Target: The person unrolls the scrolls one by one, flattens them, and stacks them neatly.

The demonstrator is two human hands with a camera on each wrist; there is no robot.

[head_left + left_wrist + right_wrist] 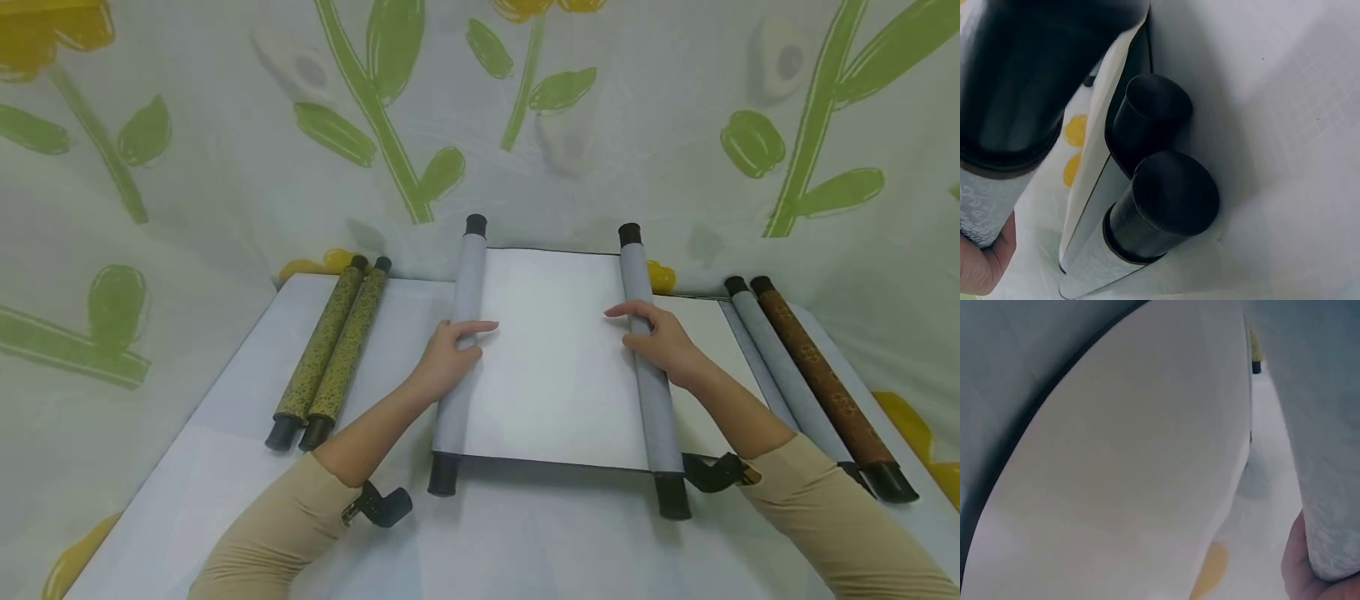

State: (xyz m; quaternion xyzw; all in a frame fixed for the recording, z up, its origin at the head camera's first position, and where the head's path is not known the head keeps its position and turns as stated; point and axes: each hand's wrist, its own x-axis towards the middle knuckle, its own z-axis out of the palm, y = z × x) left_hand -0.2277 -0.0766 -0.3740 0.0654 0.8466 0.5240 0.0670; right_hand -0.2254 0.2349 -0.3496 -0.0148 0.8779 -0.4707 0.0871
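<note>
A scroll lies half unrolled on the white table (225,417), its blank white sheet (555,367) stretched between two grey rolls with black end caps. My left hand (450,350) rests on the left roll (468,283), fingers laid straight across it onto the sheet. My right hand (652,337) lies the same way over the right roll (636,275). The left wrist view shows my palm (985,256) against the roll's capped end (1016,125). In the right wrist view my palm (1300,569) sits beside the grey roll (1316,425) and the curved sheet (1135,475).
Two rolled green-gold scrolls (330,350) lie side by side at the left, their black caps (1166,200) close in the left wrist view. A grey scroll (787,367) and a brown scroll (825,383) lie at the right. A flowered curtain (375,125) hangs behind.
</note>
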